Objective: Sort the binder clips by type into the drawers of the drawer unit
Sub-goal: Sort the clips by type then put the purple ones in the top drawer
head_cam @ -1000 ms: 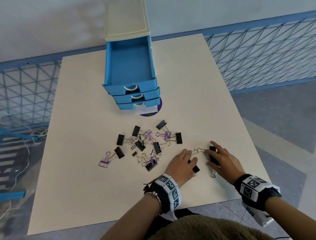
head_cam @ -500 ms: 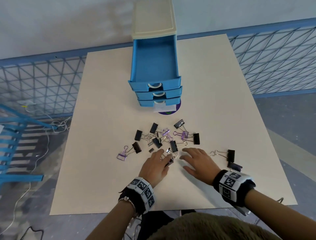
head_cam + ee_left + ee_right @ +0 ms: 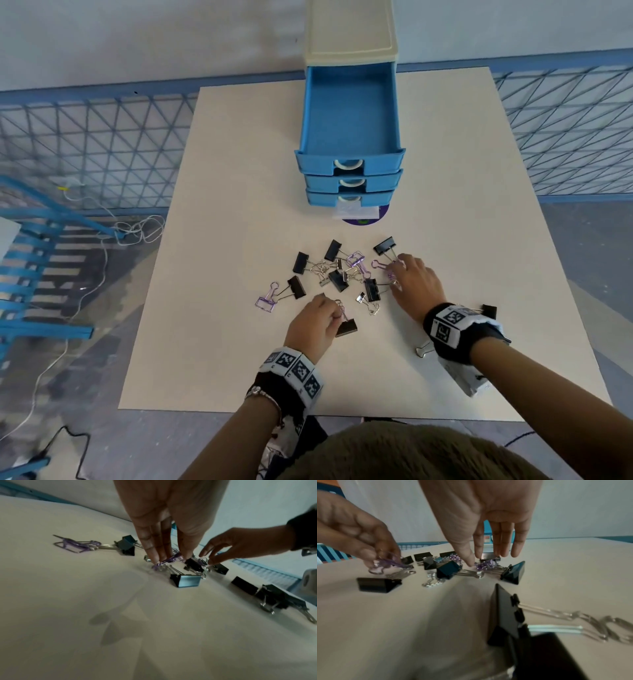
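The blue drawer unit (image 3: 349, 161) stands at the table's far side with its top drawer (image 3: 349, 113) pulled out and nothing in it. Black and purple binder clips (image 3: 337, 274) lie scattered in front of it. My left hand (image 3: 334, 310) pinches a purple binder clip (image 3: 167, 561) just off the table, beside a black clip (image 3: 346, 328). My right hand (image 3: 397, 270) reaches down at the pile's right edge. Its fingers (image 3: 505, 545) are straight, and the thumb tip touches the table next to another purple clip (image 3: 485, 563).
Two black clips (image 3: 489, 310) lie apart under my right wrist, large in the right wrist view (image 3: 505, 615). A purple clip joined to a black one (image 3: 281, 294) lies at the pile's left. The cream table (image 3: 239, 171) is ringed by blue mesh fencing (image 3: 102, 154).
Both hands left the two black clips at the right and moved into the pile. The left hand took hold of a purple clip; the right hand reached farther to the pile's right edge.
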Motion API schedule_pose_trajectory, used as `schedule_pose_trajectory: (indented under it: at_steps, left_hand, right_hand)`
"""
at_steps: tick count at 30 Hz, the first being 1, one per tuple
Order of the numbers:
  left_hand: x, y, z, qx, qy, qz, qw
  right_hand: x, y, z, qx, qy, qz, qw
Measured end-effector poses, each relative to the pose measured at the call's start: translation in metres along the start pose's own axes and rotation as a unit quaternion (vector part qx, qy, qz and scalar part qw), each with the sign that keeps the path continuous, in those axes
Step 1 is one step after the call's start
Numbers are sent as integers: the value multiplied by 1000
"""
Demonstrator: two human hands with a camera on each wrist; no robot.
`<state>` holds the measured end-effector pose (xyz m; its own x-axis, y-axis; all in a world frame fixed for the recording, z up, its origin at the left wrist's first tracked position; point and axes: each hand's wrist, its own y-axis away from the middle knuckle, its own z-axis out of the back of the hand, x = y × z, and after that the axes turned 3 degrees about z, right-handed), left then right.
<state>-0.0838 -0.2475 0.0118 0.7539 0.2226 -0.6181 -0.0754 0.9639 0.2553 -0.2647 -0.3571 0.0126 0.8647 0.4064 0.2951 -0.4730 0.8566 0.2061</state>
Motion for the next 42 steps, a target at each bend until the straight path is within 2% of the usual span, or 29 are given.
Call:
schedule_pose_trajectory:
  at_steps: [4, 11, 13, 15, 17, 19, 27, 37, 39, 42]
  left_hand:
    - [20, 7, 25, -78, 5, 4, 997]
    - [63, 10, 60, -129, -9, 128, 983]
    - [69, 10, 62, -110, -29, 147, 983]
    - [74, 9, 61, -54, -98, 161, 981]
    - [78, 10, 59, -1, -170, 151, 974]
    - [83, 13, 58, 15, -178, 135, 975]
    - [103, 29, 67, 11, -138, 184, 973]
    - [124, 36, 79, 10, -93, 187, 978]
    - [128, 35, 83, -2, -70, 186, 980]
    - [135, 33, 89, -11, -52, 185, 981]
  right_hand:
    - [-1, -12, -3, 37, 20, -25, 999]
    - [7, -20, -2, 28, 22, -54, 998]
    - [11, -19, 0, -3, -21, -75, 997]
    - [17, -18, 4, -34, -70, -89, 993]
    - [26, -19, 8, -47, -105, -83, 990]
    - [37, -24, 9, -45, -130, -72, 988]
    - [63, -54, -4, 4, -136, -96, 986]
    - [62, -67, -3, 27, -146, -138, 979]
    - [60, -65, 3, 7, -166, -144, 976]
    - [66, -59, 14, -70, -199, -128, 969]
